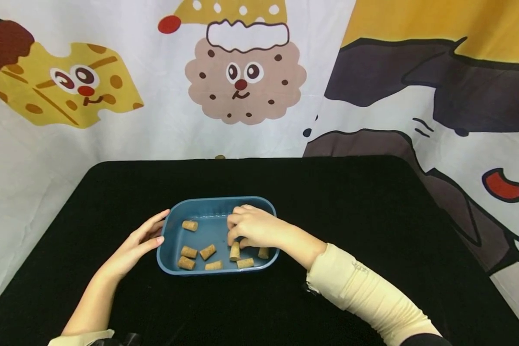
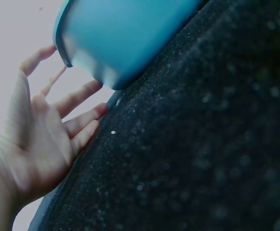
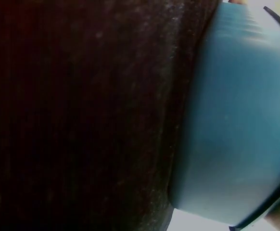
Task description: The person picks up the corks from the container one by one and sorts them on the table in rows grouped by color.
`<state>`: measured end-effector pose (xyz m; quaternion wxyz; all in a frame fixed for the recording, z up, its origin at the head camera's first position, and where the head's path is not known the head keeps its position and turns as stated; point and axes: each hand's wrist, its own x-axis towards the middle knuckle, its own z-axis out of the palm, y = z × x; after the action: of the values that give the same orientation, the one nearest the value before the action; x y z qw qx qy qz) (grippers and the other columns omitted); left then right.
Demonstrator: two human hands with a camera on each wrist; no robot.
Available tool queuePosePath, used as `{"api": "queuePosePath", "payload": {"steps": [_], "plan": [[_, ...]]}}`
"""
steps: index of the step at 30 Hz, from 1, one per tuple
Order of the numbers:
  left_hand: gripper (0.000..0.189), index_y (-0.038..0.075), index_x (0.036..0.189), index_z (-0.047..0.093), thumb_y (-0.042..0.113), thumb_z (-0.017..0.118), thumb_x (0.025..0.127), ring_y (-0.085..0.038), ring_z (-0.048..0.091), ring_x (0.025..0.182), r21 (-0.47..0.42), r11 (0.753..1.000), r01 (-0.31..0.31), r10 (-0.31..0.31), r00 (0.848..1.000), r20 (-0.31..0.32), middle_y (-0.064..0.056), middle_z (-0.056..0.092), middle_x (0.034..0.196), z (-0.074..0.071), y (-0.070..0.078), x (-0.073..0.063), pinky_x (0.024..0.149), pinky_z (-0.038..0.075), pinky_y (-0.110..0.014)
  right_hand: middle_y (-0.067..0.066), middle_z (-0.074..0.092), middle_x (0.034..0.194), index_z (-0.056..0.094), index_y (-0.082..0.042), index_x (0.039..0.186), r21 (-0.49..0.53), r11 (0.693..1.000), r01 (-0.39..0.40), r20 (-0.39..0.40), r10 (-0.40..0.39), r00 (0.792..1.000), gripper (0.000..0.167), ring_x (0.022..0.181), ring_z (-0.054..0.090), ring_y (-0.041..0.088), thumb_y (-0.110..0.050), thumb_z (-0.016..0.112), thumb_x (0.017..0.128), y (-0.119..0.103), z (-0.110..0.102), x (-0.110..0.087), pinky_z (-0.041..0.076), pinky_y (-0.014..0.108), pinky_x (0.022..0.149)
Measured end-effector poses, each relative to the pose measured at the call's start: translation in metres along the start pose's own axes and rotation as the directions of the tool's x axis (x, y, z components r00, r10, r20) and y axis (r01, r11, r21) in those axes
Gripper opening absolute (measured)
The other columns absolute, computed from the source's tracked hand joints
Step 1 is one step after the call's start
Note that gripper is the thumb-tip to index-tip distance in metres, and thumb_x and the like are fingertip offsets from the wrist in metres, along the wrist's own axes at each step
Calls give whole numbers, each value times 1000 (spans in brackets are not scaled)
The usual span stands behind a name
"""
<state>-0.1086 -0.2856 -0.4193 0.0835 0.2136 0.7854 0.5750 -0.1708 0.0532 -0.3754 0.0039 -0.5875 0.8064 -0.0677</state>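
Note:
A blue plastic tub stands on the black tabletop, with several short cork stoppers scattered on its floor. My right hand reaches over the tub's right side, fingers bent down inside it. Between thumb and index finger it pinches a cork stopper, its lower end showing beneath the fingers. Beside that lies another cork stopper. My left hand is at the tub's left end, fingers spread, with fingertips against the rim; the left wrist view shows its loose fingers by the outer wall. The right wrist view hides the right fingers.
Black cloth covers the table all around the tub. Behind it hangs a white curtain printed with cartoon figures. More cork stoppers, such as one cork at the tub's back left, lie apart from the hands.

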Motion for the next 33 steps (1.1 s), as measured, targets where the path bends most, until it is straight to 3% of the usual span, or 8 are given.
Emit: {"api": "queuePosePath", "payload": {"steps": [9,15,18,25,33], "plan": [[58,10,153,21,2,41,99,-3,49,118,-19,1000,-6,6,1000,4,-35,31,143,0,-3,2,89,47,-27,-7,59,103,75,-27,99,23,998,-56,-100,58,993,19,99,48,10,-33,77,80,-1,-9,-10,38,27,94],[58,10,153,21,2,41,99,-5,47,120,-15,1000,-7,7,1000,4,-35,31,144,0,-4,1,90,46,-27,-6,56,106,75,-25,98,42,993,-108,-206,114,972,20,104,46,13,-33,78,80,-2,-16,-21,35,32,98],[58,10,153,21,3,41,99,-10,47,121,-7,1000,-5,5,1000,0,-34,31,144,0,-4,0,90,46,-27,-5,55,106,74,-24,97,58,988,-145,-261,155,953,20,104,45,14,-32,79,79,-3,-19,-28,35,36,99],[58,11,153,22,4,41,99,-48,37,125,7,1000,12,-12,1000,-9,-32,31,145,1,-2,-1,90,46,-27,-2,56,107,73,-23,98,78,962,-262,-337,273,901,20,105,45,16,-32,78,81,-8,-23,-45,33,43,99],[58,12,153,21,4,41,99,-52,34,126,6,1000,17,-17,1000,-6,-33,30,145,0,-2,-1,90,45,-26,-2,53,105,73,-20,95,110,901,-420,-404,427,809,18,102,43,19,-32,77,81,-12,-33,-67,33,44,93]]}}
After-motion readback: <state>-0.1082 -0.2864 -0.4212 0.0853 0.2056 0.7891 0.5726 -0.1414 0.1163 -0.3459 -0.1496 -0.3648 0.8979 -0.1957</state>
